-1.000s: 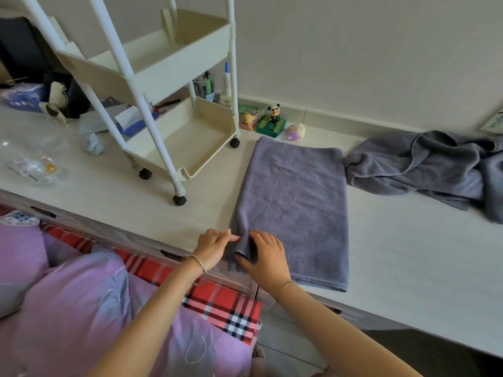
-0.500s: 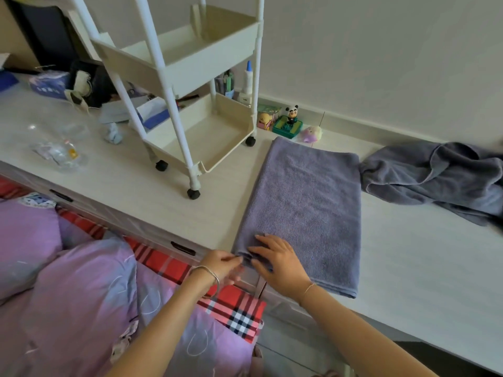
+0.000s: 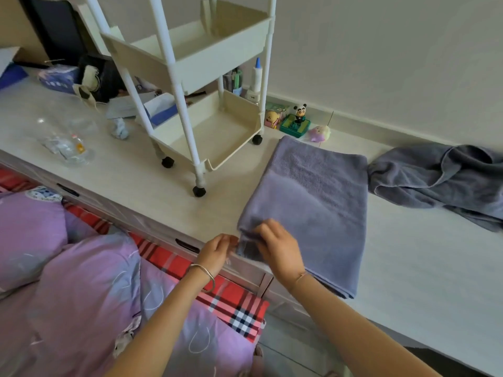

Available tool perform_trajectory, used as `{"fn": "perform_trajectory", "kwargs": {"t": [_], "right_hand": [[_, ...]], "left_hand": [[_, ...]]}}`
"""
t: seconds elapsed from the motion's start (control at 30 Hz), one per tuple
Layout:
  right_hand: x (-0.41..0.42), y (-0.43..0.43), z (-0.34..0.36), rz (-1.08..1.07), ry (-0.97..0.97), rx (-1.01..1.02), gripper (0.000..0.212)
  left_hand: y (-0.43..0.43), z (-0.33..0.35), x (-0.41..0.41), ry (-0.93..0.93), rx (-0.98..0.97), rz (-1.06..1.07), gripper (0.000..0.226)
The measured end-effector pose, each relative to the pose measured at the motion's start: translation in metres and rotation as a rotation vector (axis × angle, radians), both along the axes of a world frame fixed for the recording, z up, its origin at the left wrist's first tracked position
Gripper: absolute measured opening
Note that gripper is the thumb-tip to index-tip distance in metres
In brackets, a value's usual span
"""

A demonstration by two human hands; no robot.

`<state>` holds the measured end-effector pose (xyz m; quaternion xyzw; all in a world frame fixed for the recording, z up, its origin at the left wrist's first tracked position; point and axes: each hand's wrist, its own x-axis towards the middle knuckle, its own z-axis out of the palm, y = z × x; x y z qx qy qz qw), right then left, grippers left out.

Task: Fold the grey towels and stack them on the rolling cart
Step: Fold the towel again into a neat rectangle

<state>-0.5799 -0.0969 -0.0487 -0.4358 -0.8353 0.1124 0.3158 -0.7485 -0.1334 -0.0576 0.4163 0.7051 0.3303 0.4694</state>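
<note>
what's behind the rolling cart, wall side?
Behind the rolling cart, a cup of pens, a white bottle with a blue cap, and a blue tissue box show through its frame. The trays and posts cover whatever else sits there.

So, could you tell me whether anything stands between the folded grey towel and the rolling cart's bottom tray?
Nothing visible does. The folded grey towel lies just right of the rolling cart, with only bare countertop between them, and the bottom tray looks empty. The left hand and right hand grip its near left corner.
</note>
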Motion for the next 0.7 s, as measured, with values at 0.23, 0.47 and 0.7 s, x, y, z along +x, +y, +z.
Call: {"fn": "perform_trajectory", "kwargs": {"t": [0.23,0.47,0.7], "right_hand": [[0.008,-0.002,-0.037,0.116,-0.204,-0.095,0.021],[0.047,0.005,-0.020,-0.019,-0.121,0.000,0.018],[0.112,-0.004,-0.037,-0.336,-0.292,-0.127,0.038]], "left_hand": [[0.016,0.003,0.002,0.065,-0.045,0.049,0.017],[0.032,0.016,0.016,0.111,0.062,-0.066,0.017],[0.023,0.002,0.001,0.370,-0.007,-0.317,0.017]]}}
